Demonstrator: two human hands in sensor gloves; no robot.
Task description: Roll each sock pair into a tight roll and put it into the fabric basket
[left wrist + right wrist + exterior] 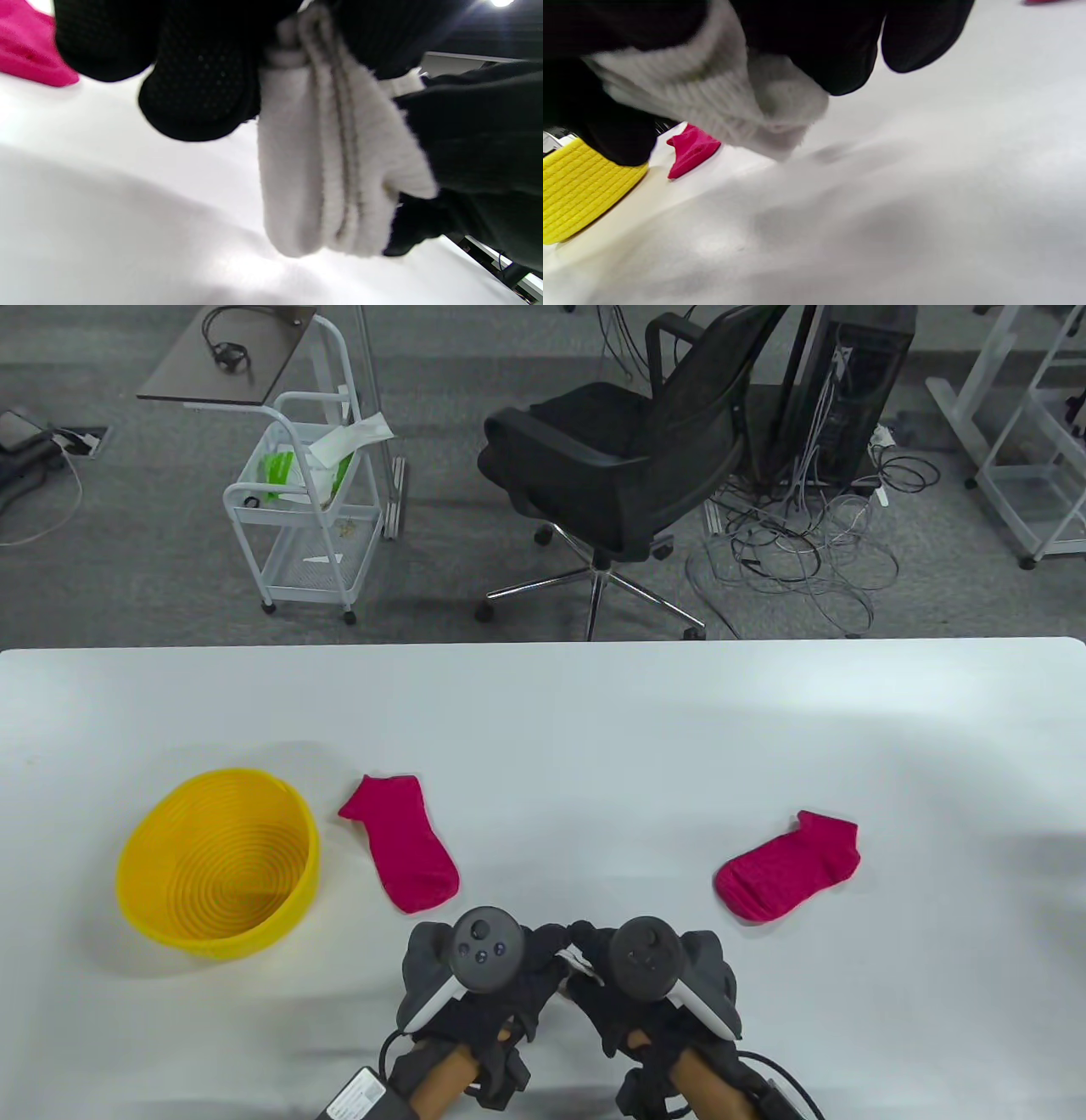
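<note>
I am holding a white sock roll (335, 169) between both hands at the near edge of the table (594, 712): my left hand (475, 976) is curling its fingers (199, 93) round one end, and my right hand (653, 984) is gripping the other end, just above the tabletop. The yellow basket (216, 865) is sitting empty to my left, a pink sock (403, 840) is lying just beside it, and another pink sock (789, 865) is lying well apart on my right.
</note>
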